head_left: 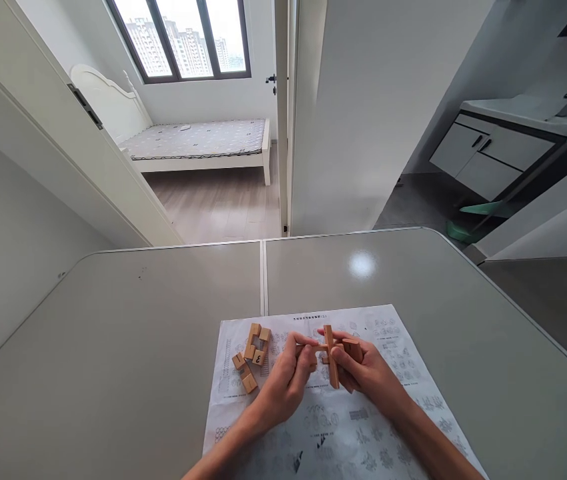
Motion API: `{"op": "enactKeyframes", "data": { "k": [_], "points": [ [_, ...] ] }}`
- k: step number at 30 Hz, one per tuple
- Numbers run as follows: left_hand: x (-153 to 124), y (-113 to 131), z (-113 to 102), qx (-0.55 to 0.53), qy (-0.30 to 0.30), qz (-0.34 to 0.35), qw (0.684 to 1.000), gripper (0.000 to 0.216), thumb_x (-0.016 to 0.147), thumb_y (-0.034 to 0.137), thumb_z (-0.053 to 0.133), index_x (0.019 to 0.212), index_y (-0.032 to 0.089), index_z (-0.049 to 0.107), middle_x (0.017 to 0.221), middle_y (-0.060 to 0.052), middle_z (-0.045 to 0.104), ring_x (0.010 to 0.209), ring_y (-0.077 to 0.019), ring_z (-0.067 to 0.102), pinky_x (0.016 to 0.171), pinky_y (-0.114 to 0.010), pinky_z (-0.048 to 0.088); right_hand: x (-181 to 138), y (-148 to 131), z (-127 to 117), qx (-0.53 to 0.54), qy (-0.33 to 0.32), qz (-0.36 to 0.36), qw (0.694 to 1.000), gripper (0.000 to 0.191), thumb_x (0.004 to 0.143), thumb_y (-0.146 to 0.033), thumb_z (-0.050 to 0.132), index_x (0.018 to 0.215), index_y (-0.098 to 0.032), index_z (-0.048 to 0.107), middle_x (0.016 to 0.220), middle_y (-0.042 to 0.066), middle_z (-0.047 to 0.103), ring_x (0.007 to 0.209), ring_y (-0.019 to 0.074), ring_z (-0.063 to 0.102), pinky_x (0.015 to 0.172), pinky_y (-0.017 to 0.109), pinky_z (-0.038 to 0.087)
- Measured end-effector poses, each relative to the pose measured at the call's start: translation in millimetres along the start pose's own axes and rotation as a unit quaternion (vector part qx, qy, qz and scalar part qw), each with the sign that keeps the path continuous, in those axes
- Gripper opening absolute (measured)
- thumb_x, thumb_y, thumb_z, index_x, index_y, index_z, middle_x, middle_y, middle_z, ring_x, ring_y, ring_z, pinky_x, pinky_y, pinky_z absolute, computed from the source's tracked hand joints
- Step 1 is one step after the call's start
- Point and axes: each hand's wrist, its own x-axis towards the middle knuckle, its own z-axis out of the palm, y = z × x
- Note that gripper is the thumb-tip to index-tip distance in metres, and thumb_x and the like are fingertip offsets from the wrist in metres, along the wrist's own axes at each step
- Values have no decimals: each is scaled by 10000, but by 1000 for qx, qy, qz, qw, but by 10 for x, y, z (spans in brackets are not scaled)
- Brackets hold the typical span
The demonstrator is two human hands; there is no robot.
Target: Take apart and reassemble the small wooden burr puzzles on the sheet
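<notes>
My right hand (pixel 371 373) is closed around joined wooden puzzle pieces (pixel 331 360), with one long bar standing crosswise to the others. From the left, my left hand (pixel 286 380) pinches a wooden puzzle piece (pixel 319 348) that meets this bar; how the pieces interlock is hidden by my fingers. Left of my hands lie notched wooden blocks (pixel 250 350), one of them marked 3, and a notched block (pixel 244 373) touching or close beside them. Under everything is a printed paper sheet (pixel 323 417) with small diagrams.
The sheet lies on a grey table (pixel 138 353) with a white seam and pale edging. Past its far edge are a doorway, a bed (pixel 203 140) and a window. A white wall (pixel 358 113) stands ahead, with a counter cabinet (pixel 488 147) at the right.
</notes>
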Motion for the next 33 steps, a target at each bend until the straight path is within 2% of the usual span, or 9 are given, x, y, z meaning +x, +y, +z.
{"op": "enactKeyframes", "data": {
  "k": [3,5,11,16,22,27,33],
  "points": [
    [27,22,-10,-80,23,-20,996,435,1017,632,499,1100,205,477,698,84,266,586,-97,229,520,-241,209,-1,-3,-12,2,44,-34,998,676,853,-532,812,1429,-237,616,749,-35,505,520,100,400,493,249,372],
    [50,29,-33,-127,20,-38,991,446,993,639,544,1086,208,479,696,90,248,573,-88,207,513,-228,188,3,-1,-18,-1,51,-49,998,712,801,-490,871,1436,-283,623,794,-31,495,568,107,394,525,246,397],
    [68,25,-67,-210,-23,-81,974,435,978,628,585,1086,225,463,685,101,285,529,-62,204,502,-199,216,8,69,6,42,-12,-56,997,811,859,-541,803,1562,-274,498,768,-28,494,577,111,321,511,237,334],
    [58,38,-39,-218,-26,-84,972,450,963,644,600,1074,232,456,681,105,281,516,-56,192,492,-190,203,-11,106,24,54,-35,-53,997,919,842,-537,822,1612,-251,411,665,-74,387,538,104,289,480,225,300],
    [56,44,-34,-211,-27,-88,973,441,967,634,600,1062,232,444,652,115,265,493,-52,155,482,-197,131,-43,87,65,82,-29,-45,995,909,845,-446,843,1617,-271,395,669,-70,473,497,80,321,473,217,339],
    [55,39,-27,-213,-10,-94,972,447,963,638,599,1062,230,445,648,116,273,483,-50,146,480,-204,122,-56,73,103,70,-14,-36,997,989,843,-466,838,1648,-211,321,588,-95,409,489,89,320,463,219,333],
    [67,42,-37,-218,-36,-96,971,451,954,638,616,1063,238,438,649,118,253,482,-50,156,482,-197,128,-49,95,87,91,-43,-24,995,986,831,-487,850,1630,-182,359,606,-96,382,484,78,278,449,213,288]
  ]
}}
